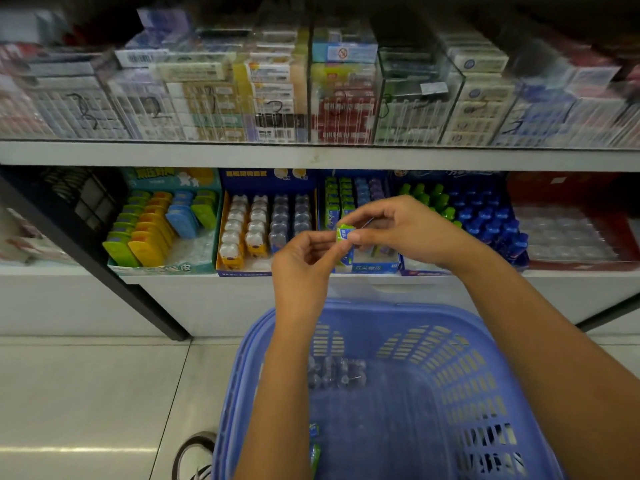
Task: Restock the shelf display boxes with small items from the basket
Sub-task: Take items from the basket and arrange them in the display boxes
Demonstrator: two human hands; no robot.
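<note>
A small green and blue wrapped item (345, 233) is pinched between my left hand (304, 265) and my right hand (398, 228), both raised in front of the lower shelf. Right behind them stands the blue display box (375, 267) with rows of green, blue and purple small packs. Below my arms is the blue plastic basket (467, 368), holding a clear pack of purple items (337, 372) and a green item (314, 452) near my left forearm.
The lower shelf also holds a teal box of coloured cases (162, 230), a box of bear-shaped items (266, 226) and a box of green and blue bottles (478, 216). Clear bins of boxed goods (277, 98) fill the upper shelf. My shoe (194, 459) is on the tiled floor.
</note>
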